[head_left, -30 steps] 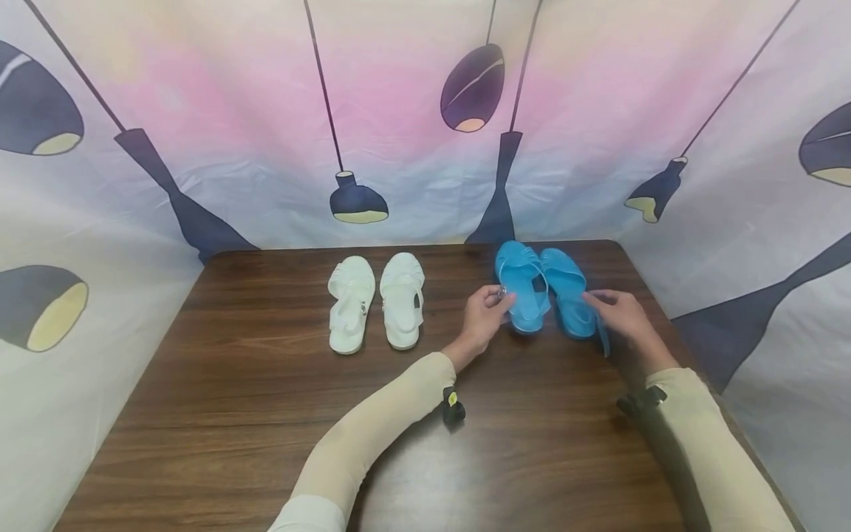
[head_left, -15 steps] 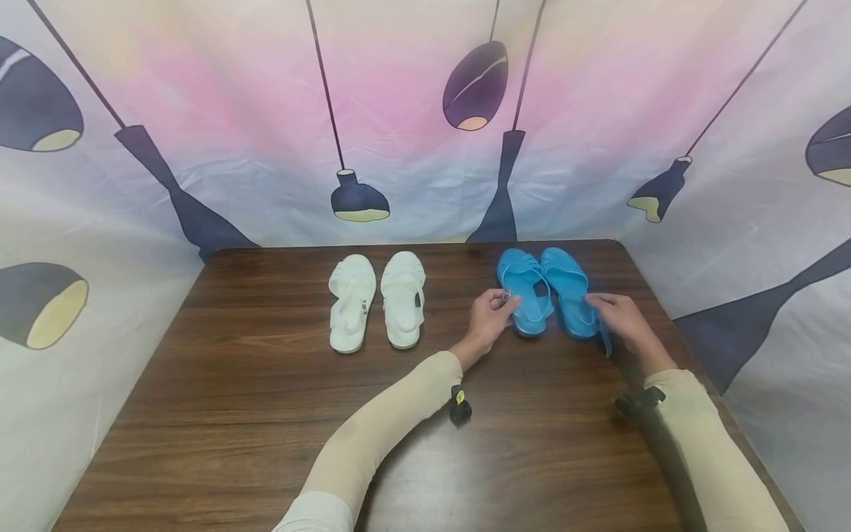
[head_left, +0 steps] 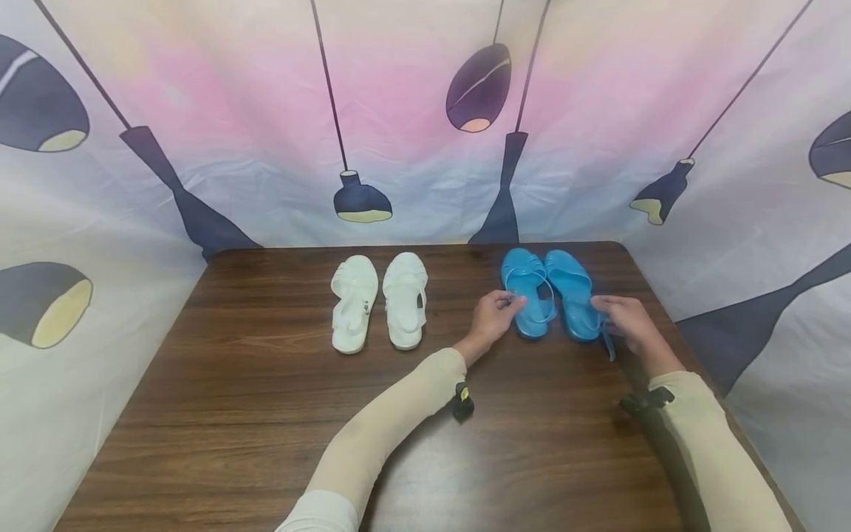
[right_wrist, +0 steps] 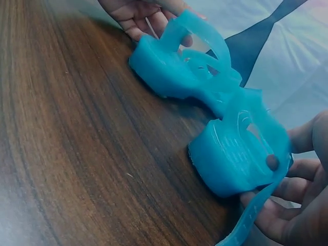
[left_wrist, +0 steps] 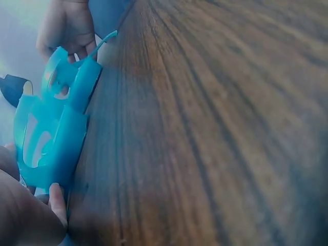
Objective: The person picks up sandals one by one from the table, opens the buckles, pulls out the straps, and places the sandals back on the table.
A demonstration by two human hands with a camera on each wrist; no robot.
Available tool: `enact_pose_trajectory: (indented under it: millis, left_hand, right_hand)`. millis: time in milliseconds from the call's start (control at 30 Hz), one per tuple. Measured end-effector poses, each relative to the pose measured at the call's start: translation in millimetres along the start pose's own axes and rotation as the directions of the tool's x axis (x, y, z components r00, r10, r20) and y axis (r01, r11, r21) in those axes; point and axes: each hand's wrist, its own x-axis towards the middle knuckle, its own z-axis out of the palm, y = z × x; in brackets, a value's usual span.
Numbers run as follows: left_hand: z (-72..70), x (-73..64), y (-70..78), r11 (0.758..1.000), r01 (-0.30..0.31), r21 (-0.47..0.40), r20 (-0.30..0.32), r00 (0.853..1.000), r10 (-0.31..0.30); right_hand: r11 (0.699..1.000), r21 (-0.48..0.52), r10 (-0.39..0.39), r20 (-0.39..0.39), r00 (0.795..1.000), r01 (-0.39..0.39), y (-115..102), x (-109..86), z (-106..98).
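A pair of blue sandals lies side by side, toes away from me, at the table's back right. My left hand (head_left: 490, 319) grips the left blue sandal (head_left: 534, 321) by its outer side, the thumb over the edge near a small buckle. On the other side, my right hand (head_left: 631, 324) holds the right blue sandal (head_left: 569, 278) by its outer side; in the right wrist view a fingertip shows inside it and other fingers are low at its side. That sandal's ankle strap (right_wrist: 252, 214) hangs undone toward me. The sandals touch or nearly touch midway along.
Left of the blue pair, a white sandal (head_left: 404, 295) and another white sandal (head_left: 351, 325) lie parallel, toes toward the back. The brown wooden table (head_left: 233, 384) ends at a printed cloth backdrop (head_left: 266, 133) behind and at both sides.
The left blue sandal has slid slightly toward me with my left hand, so its toe now lies about level with the right one's. My right hand and the right sandal have barely moved.
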Motion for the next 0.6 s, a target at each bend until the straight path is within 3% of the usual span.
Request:
enact_pose_trajectory:
  millis: [333, 600]
  left_hand:
    - [-1.1, -0.6, 6.1, 0.998, -0.002, 0.056, 0.054, 0.999, -0.001]
    - [-4.8, -1.1, 11.8, 0.998, 0.005, 0.057, 0.044, 0.999, -0.007]
  right_hand:
    - [0.999, 0.049, -0.002, -0.013, 1.000, 0.003, 2.0, -3.4, -1.1]
    - [0.994, 0.106, -0.032, -0.024, 0.999, 0.034, 0.8, -8.9, -6.2]
